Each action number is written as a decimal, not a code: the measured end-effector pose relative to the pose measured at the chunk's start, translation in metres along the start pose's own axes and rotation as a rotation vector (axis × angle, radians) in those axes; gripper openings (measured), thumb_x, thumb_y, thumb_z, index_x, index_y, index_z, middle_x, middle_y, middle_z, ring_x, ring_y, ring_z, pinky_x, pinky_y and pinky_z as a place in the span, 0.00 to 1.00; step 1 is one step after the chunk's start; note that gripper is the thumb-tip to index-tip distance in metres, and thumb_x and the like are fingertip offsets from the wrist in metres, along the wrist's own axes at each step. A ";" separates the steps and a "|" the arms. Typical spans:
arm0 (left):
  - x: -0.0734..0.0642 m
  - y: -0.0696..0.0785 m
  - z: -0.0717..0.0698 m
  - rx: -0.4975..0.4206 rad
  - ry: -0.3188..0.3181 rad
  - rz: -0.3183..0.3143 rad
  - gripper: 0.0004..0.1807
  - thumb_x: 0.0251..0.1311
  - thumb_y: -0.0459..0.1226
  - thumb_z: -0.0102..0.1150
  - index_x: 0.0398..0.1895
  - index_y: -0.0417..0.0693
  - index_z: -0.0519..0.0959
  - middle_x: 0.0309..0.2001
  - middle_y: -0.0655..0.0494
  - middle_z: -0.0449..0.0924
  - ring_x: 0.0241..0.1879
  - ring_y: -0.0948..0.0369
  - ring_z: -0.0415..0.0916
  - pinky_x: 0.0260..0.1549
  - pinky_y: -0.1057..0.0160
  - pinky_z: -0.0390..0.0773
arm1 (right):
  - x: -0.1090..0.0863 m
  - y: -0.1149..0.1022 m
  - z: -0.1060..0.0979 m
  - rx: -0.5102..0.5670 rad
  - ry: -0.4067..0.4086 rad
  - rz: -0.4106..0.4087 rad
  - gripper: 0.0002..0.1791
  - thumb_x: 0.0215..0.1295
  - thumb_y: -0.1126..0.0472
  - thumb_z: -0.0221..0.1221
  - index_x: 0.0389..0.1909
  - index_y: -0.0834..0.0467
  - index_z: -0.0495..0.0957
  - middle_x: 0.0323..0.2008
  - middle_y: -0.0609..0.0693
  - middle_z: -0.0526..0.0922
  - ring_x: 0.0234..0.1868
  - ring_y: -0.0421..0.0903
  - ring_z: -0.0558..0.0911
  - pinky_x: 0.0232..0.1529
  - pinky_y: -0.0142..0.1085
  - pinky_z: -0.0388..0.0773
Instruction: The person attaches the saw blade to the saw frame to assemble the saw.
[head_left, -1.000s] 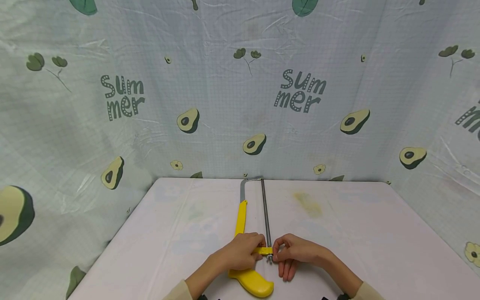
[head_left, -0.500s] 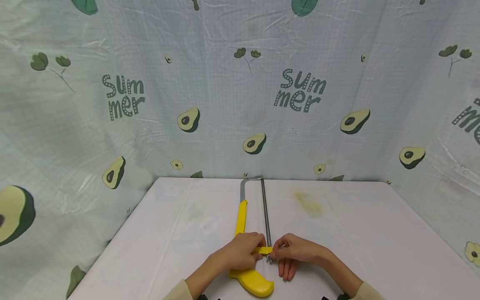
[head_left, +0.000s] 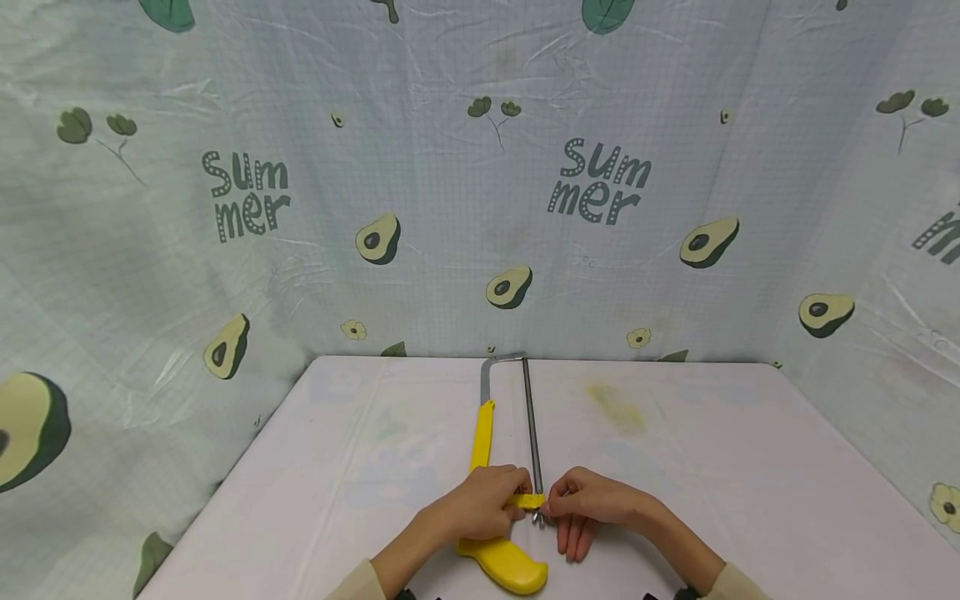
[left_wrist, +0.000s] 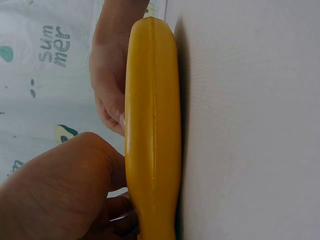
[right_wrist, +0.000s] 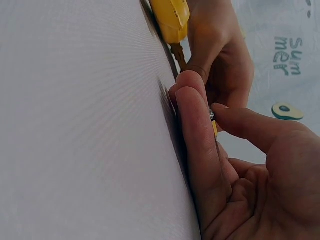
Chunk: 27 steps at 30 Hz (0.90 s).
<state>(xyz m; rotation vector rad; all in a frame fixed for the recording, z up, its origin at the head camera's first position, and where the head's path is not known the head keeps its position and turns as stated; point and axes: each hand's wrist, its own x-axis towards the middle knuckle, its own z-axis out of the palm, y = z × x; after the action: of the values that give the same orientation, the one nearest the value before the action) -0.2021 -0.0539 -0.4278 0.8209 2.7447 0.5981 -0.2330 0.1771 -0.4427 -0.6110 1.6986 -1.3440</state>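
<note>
A hacksaw with a yellow handle and a grey front frame lies on the table, its handle towards me. Its long dark blade runs along the right side to a yellow end piece. My left hand grips that end piece with curled fingers. Just below it, a small metal wing nut sits at the blade's near end. Thumb and fingers of my right hand pinch the wing nut; its other fingers stretch down by the table. In the left wrist view the handle hides part of both hands.
The pale table carries a yellowish stain right of the blade. Behind it and at both sides hangs a light sheet printed with avocados and lettering.
The right fingertips have shifted slightly left at the wing nut, which appears turned a little. The left hand and the hacksaw stay where they were.
</note>
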 end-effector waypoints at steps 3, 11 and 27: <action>0.000 0.000 0.000 -0.001 0.000 0.003 0.07 0.67 0.39 0.65 0.44 0.58 0.77 0.36 0.69 0.75 0.35 0.70 0.69 0.43 0.70 0.74 | 0.000 0.001 -0.001 0.001 -0.002 0.003 0.15 0.76 0.55 0.57 0.36 0.64 0.80 0.22 0.49 0.87 0.19 0.38 0.86 0.23 0.31 0.82; 0.000 -0.002 0.002 -0.016 0.000 0.018 0.06 0.67 0.39 0.65 0.43 0.57 0.78 0.36 0.69 0.76 0.35 0.70 0.70 0.43 0.70 0.74 | 0.000 0.004 -0.001 0.005 0.009 0.017 0.15 0.75 0.54 0.58 0.39 0.64 0.79 0.22 0.50 0.87 0.19 0.39 0.86 0.23 0.31 0.82; 0.000 -0.002 0.001 -0.018 0.001 0.003 0.07 0.67 0.39 0.65 0.44 0.58 0.78 0.36 0.69 0.76 0.35 0.70 0.70 0.43 0.70 0.75 | 0.001 0.002 -0.002 0.017 0.001 0.009 0.12 0.75 0.55 0.59 0.40 0.62 0.76 0.23 0.51 0.87 0.20 0.39 0.86 0.23 0.31 0.82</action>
<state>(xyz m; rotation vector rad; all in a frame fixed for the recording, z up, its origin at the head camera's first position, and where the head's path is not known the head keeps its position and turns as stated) -0.2032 -0.0548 -0.4295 0.8204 2.7357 0.6227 -0.2353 0.1784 -0.4447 -0.5925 1.6868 -1.3515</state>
